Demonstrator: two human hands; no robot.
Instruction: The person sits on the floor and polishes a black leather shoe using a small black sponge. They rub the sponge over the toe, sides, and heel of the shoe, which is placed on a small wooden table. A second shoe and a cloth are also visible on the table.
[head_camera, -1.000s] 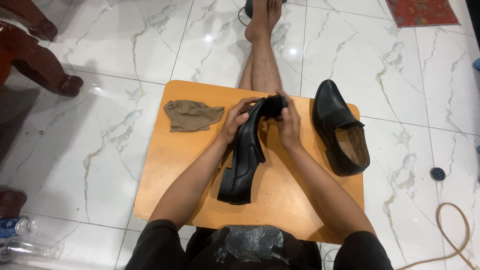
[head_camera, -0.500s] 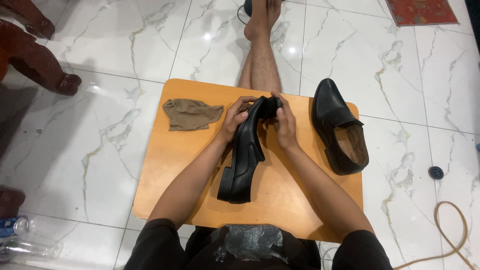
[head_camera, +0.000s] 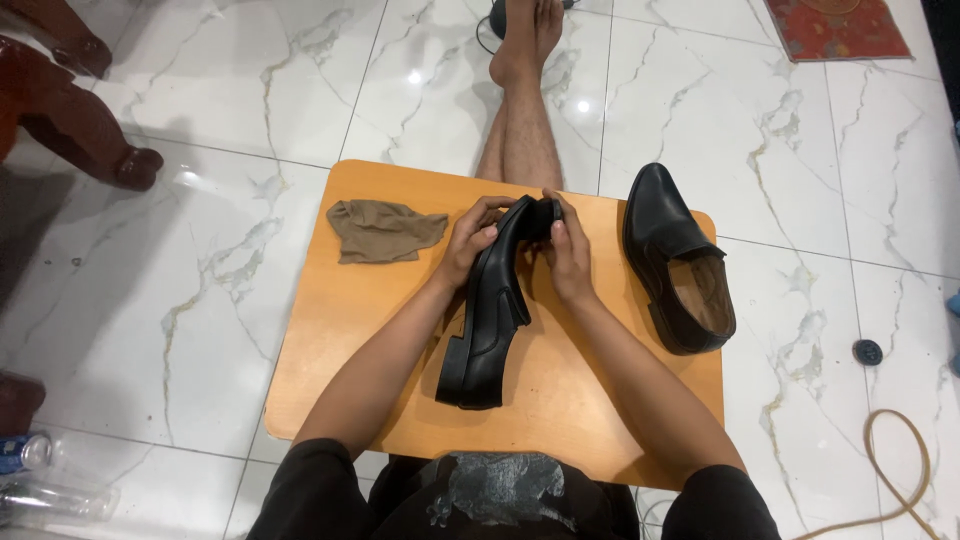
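Observation:
A black leather shoe (head_camera: 492, 310) lies on its side on the small orange table (head_camera: 340, 330), heel toward me. My left hand (head_camera: 470, 240) grips the toe end from the left. My right hand (head_camera: 567, 250) holds the same toe end from the right, fingers over the tip. A second black shoe (head_camera: 675, 255) stands upright on the table's right side, its tan lining showing. A crumpled brown cloth (head_camera: 382, 230) rests at the table's far left corner.
My bare leg (head_camera: 520, 110) stretches out over the white marble floor (head_camera: 250, 120) beyond the table. Dark wooden furniture legs (head_camera: 75, 115) stand at the upper left. A red rug (head_camera: 835, 25) lies top right, a tan cord (head_camera: 900, 470) bottom right, plastic bottles (head_camera: 40, 480) bottom left.
My right hand has shifted slightly along the shoe's toe. The shoes, cloth and table stay where they were.

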